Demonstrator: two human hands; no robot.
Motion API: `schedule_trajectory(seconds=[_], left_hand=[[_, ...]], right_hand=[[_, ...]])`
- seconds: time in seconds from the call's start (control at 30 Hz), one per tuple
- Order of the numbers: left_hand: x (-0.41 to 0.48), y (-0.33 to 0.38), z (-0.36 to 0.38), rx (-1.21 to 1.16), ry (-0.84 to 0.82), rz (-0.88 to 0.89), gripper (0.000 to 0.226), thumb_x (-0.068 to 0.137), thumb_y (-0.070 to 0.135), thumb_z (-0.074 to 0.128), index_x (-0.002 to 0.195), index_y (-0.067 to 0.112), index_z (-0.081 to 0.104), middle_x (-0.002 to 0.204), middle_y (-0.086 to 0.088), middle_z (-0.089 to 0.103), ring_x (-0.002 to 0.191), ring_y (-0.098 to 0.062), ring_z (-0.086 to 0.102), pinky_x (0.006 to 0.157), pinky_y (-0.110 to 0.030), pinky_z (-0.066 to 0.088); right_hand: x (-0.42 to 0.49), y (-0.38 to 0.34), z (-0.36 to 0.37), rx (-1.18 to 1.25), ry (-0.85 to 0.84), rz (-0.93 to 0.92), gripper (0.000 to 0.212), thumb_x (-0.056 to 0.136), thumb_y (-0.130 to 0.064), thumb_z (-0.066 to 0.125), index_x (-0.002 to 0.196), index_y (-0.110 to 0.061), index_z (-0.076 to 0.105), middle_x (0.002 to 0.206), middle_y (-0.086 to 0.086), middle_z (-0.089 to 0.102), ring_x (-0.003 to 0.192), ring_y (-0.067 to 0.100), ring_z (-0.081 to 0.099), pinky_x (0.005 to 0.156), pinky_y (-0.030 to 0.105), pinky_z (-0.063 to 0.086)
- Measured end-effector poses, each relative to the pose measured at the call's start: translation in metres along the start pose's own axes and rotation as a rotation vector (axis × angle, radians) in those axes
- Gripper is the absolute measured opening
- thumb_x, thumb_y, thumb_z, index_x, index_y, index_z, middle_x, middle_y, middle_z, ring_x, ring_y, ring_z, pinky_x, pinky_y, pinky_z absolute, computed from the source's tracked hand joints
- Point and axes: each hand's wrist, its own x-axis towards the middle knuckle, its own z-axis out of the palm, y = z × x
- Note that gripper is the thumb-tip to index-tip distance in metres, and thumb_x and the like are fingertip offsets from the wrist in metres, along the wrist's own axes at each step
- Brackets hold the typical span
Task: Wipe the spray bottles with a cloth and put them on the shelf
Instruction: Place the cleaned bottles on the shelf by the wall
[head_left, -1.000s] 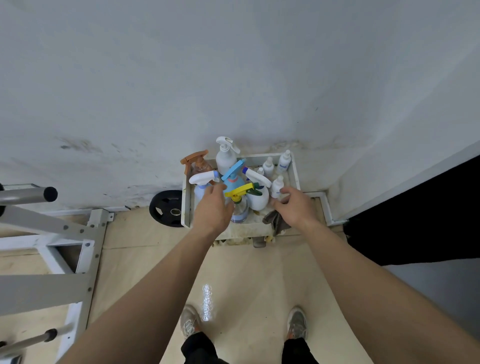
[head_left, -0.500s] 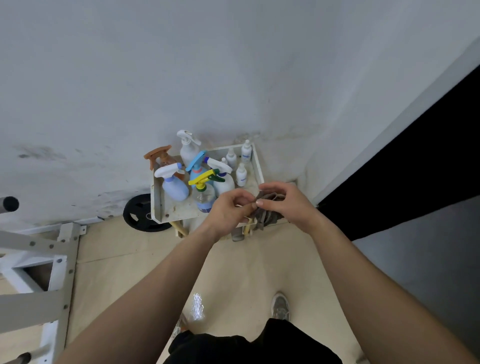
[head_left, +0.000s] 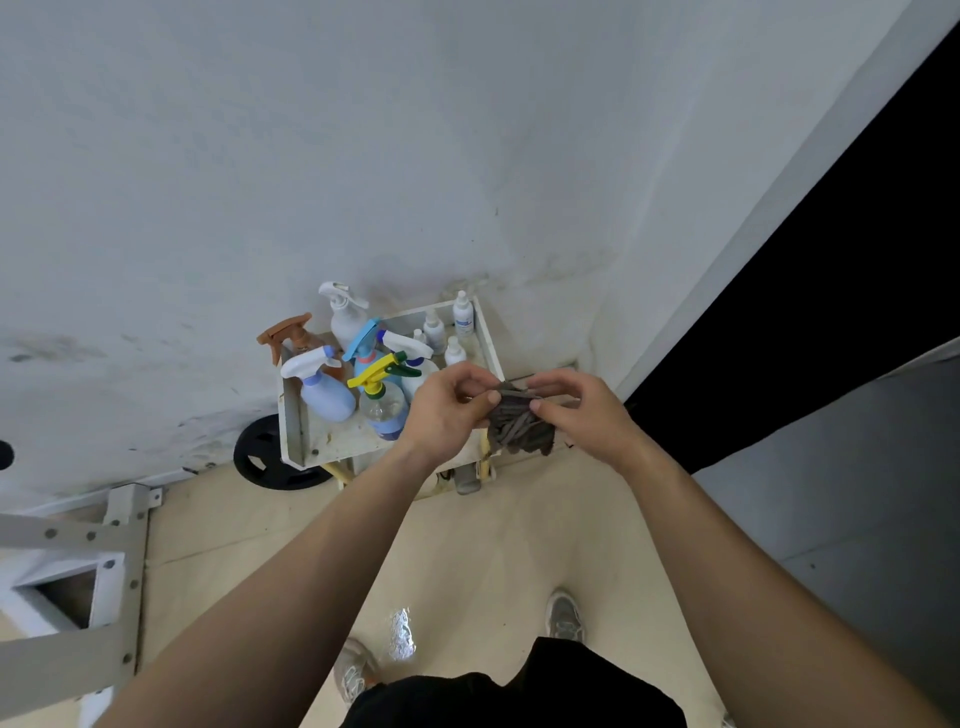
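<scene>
Low shelf (head_left: 293, 431) holds the spray bottles (head_left: 322, 395); at its 4 o'clock, left hand (head_left: 447, 410) and right hand (head_left: 576, 410) pinch the cloth (head_left: 519, 431); wiping seems unstarted.

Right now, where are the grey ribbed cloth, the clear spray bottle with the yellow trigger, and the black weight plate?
grey ribbed cloth (head_left: 519, 434): head view, its bunched hanging middle.
clear spray bottle with the yellow trigger (head_left: 383, 410): head view, its clear body.
black weight plate (head_left: 252, 467): head view, its lower left face.

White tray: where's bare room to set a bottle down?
The shallow white tray has a bare front strip between its left wall and the clear yellow-trigger bottle. Spray bottles crowd back and middle. Left hand and right hand, holding a grey cloth, hide the right front.
</scene>
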Motion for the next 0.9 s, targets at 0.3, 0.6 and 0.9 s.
schedule_trajectory(seconds=[0.3,0.6,0.9], left_hand=[[0.000,0.006,-0.001,0.703,0.156,0.203,0.012,0.096,0.024,0.067,0.102,0.021,0.077,0.092,0.001,0.064,0.087,-0.018,0.057,0.070,-0.031,0.041],[-0.002,0.017,-0.001,0.566,-0.010,0.261,0.010,0.097,0.015,0.064,0.092,0.017,0.072,0.093,0.000,0.065,0.088,-0.015,0.054,0.074,-0.025,0.038],[-0.005,-0.003,-0.027,0.562,0.102,0.097,0.011,0.099,0.019,0.061,0.093,0.019,0.070,0.096,0.006,0.066,0.094,-0.013,0.057,0.079,-0.026,0.042]], right_hand=[[0.000,-0.016,0.009,-0.389,0.100,-0.011,0.015,0.087,-0.019,0.070,0.083,-0.030,0.061,0.079,-0.013,0.064,0.076,0.008,0.063,0.070,0.023,0.051],[-0.006,0.002,0.011,-0.560,-0.046,0.134,0.010,0.085,-0.029,0.059,0.079,-0.020,0.056,0.078,-0.002,0.063,0.079,0.024,0.061,0.068,0.036,0.048],[-0.014,0.058,0.001,-0.429,-0.031,0.202,0.009,0.096,-0.024,0.066,0.089,-0.028,0.065,0.092,-0.005,0.071,0.089,0.017,0.066,0.067,0.026,0.046]])
